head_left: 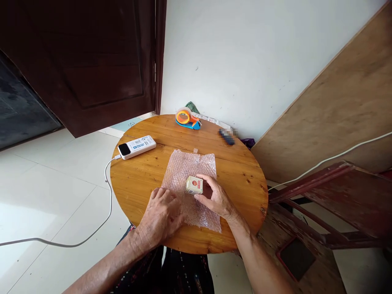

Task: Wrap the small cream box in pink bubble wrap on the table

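Neatly does it: the right hand [216, 197] has the small box [194, 185] pinched at one end, thumb on the near side and fingers on the far side, a hold that leaves the printed top uncovered. Box over the middle of the bubble wrap [190, 163], with film stretching beyond it both ways; whether it bears on the sheet is hard to tell. Over on the wrap's left edge, the left hand [163, 210] curls low, likely to steady the sheet, though whether its fingers pinch any film can't be made out. Up at the far rim of the round table [241, 175] stands the tape dispenser [188, 119], and at left lies a white device [137, 146], perhaps put there so its cable [110, 196] hangs outside the working area.
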Available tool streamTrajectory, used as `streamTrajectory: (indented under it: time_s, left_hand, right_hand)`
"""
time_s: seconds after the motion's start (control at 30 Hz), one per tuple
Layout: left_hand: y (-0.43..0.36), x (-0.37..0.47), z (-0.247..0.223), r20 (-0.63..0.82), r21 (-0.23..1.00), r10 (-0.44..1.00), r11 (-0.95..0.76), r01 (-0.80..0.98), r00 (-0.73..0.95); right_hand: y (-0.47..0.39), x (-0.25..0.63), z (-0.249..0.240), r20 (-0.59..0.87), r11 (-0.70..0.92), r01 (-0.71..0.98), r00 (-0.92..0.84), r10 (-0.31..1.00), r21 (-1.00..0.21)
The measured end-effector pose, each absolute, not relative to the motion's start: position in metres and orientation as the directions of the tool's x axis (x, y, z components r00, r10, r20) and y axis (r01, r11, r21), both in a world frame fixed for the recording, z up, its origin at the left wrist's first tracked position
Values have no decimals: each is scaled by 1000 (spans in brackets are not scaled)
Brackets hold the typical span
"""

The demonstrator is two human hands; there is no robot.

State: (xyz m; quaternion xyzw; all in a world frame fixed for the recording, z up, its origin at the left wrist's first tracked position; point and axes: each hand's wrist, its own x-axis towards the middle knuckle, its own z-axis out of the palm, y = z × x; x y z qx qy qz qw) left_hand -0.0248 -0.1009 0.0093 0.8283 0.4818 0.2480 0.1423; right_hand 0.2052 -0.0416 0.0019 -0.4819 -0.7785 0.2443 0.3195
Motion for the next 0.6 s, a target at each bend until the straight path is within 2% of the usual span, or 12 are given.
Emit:
streamTrajectory:
  time_s: [0.17, 0.4, 0.6]
  left_hand:
    - [-77, -21, 6, 298, 509, 885, -463, 725, 356]
    - [-38, -5, -10, 310, 692, 857, -500, 521, 411]
    - [-31, 2, -24, 361, 703, 858, -508, 498, 365]
  right_hand:
    - [-40, 202, 3, 264, 411, 547, -330, 906, -729]
    - [-36, 201, 1, 280, 417, 531, -322, 905, -737]
    - [-35, 201, -3, 285, 422, 532, -323, 902, -734]
